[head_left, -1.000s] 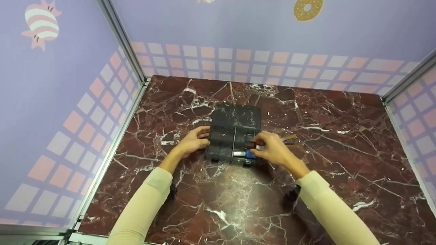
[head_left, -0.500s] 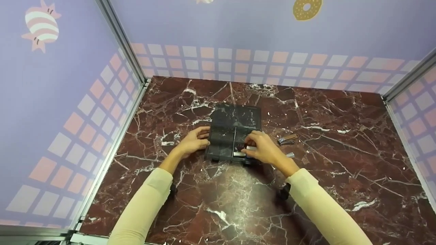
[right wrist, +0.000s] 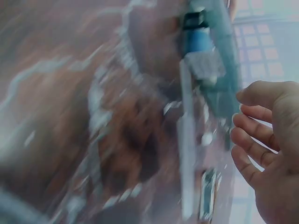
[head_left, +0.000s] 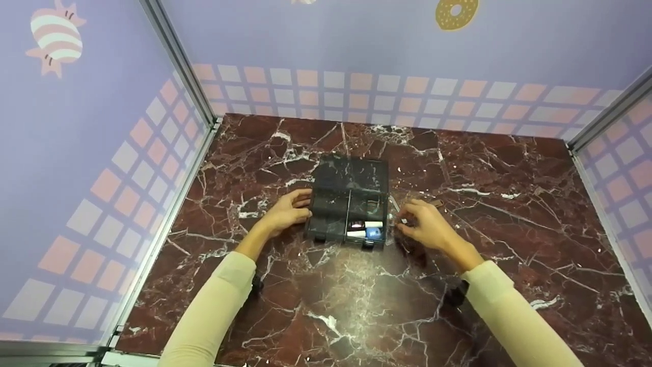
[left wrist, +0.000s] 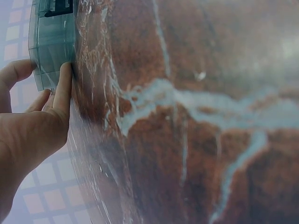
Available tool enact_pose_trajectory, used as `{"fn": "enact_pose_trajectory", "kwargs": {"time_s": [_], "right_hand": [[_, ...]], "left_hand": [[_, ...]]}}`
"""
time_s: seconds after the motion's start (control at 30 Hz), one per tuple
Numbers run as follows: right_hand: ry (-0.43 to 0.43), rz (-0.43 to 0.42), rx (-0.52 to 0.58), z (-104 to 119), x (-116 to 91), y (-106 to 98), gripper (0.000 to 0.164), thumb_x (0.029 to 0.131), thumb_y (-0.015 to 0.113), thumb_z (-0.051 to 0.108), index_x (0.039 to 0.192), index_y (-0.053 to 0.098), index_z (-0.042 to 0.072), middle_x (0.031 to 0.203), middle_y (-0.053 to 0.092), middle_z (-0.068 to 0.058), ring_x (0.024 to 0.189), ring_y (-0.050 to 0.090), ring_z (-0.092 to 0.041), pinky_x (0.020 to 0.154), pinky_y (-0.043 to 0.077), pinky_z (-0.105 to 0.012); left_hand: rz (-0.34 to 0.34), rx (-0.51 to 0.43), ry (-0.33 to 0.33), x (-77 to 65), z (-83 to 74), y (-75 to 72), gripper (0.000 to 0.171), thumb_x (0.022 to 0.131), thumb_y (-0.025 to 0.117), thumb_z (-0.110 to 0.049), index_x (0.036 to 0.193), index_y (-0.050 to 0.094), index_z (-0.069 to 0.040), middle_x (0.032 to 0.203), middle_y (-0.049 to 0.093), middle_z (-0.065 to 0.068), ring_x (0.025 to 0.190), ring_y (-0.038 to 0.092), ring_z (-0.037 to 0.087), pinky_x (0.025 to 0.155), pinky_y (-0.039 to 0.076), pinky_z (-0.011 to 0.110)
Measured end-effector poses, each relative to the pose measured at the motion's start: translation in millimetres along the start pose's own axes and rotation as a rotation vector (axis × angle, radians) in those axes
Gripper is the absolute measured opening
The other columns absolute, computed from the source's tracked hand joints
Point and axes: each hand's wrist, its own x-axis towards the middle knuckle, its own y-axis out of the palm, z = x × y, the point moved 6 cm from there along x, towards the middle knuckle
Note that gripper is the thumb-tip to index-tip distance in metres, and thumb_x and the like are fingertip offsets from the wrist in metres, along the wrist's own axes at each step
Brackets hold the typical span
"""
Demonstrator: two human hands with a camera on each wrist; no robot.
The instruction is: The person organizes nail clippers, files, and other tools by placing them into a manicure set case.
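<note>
A dark translucent plastic box (head_left: 326,216) with a divider down its front half lies on the table. My left hand (head_left: 285,211) rests its fingertips and thumb against the box's left side; in the left wrist view, fingers (left wrist: 65,86) touch the greenish wall. The front right compartment holds two nail polish bottles side by side: a dark red bottle (head_left: 356,225) and a blue bottle (head_left: 374,233), both with white caps. My right hand (head_left: 428,224) is just right of the box, fingers loosely bent; in the right wrist view nothing sits between its thumb and fingers.
A nail clipper (right wrist: 207,193) lies by my right hand, mostly covered by it in the head view. Near it is a long, thin pale strip (right wrist: 187,154), blurred. Patterned panels (head_left: 326,86) wall in the marble-look table (head_left: 285,316) at the back and sides.
My right hand put the dark red bottle down in the compartment beside the blue one, let go and moved off to the right. The left hand stays at the box's side.
</note>
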Motion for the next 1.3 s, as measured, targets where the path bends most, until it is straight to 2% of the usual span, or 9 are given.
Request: {"fn": "enact_pose_trajectory", "kwargs": {"time_s": [0.2,0.4,0.57,0.77,0.93,1.07,1.3], "right_hand": [[0.023,0.053,-0.079,-16,-20,3,0.025,0.082,0.088,0.012,0.103,0.077,0.001,0.102,0.069,-0.012,0.096,0.065,-0.034,0.09,0.055,-0.054],[0.045,0.075,-0.074,-19,-30,7,0.028,0.084,0.088,0.015,0.11,0.081,0.005,0.096,0.063,-0.007,0.09,0.057,-0.027,0.081,0.052,-0.047],[0.059,0.083,-0.06,-19,-31,8,0.025,0.084,0.087,0.012,0.107,0.081,0.003,0.091,0.059,-0.003,0.086,0.054,-0.022,0.076,0.051,-0.043],[0.074,0.101,-0.036,-21,-29,9,0.012,0.084,0.083,0.007,0.092,0.076,0.007,0.088,0.06,0.0,0.087,0.055,-0.02,0.077,0.051,-0.041],[0.069,0.108,-0.025,-21,-29,10,0.013,0.082,0.082,0.006,0.085,0.071,0.01,0.085,0.057,0.002,0.085,0.053,-0.019,0.076,0.048,-0.039],[0.054,0.112,-0.029,-18,-30,11,0.013,0.081,0.081,0.005,0.089,0.071,0.008,0.086,0.06,-0.001,0.087,0.054,-0.021,0.078,0.049,-0.04],[0.068,0.117,-0.06,-12,-33,15,0.023,0.083,0.086,0.018,0.098,0.074,0.006,0.098,0.061,-0.006,0.098,0.054,-0.028,0.087,0.05,-0.047]], "left_hand": [[0.003,-0.015,-0.002,0.1,1.4,-1.1,0.071,0.099,0.059,0.008,0.164,0.032,0.001,0.164,0.038,0.024,0.149,0.043,0.039,0.114,0.046,0.054],[0.008,-0.024,0.005,0.4,1.4,0.7,0.072,0.097,0.058,0.008,0.163,0.031,0.003,0.163,0.038,0.026,0.15,0.041,0.039,0.113,0.047,0.053],[0.011,-0.023,0.011,0.5,0.2,1.3,0.073,0.096,0.059,0.007,0.163,0.032,0.003,0.163,0.038,0.026,0.15,0.041,0.04,0.114,0.046,0.055],[0.0,-0.01,0.006,0.4,-0.4,0.7,0.072,0.096,0.06,0.006,0.163,0.034,0.002,0.164,0.038,0.025,0.15,0.041,0.038,0.114,0.047,0.053],[0.0,-0.025,0.003,1.5,1.6,0.3,0.073,0.095,0.061,0.006,0.163,0.034,0.002,0.163,0.039,0.024,0.149,0.042,0.038,0.113,0.048,0.051],[0.006,-0.026,-0.003,0.7,1.6,-0.2,0.072,0.097,0.06,0.007,0.163,0.034,0.0,0.163,0.04,0.024,0.146,0.047,0.039,0.113,0.048,0.052],[0.008,-0.032,-0.003,1.5,1.3,-0.4,0.071,0.097,0.059,0.007,0.163,0.033,0.001,0.163,0.04,0.024,0.145,0.047,0.038,0.113,0.048,0.051]]}}
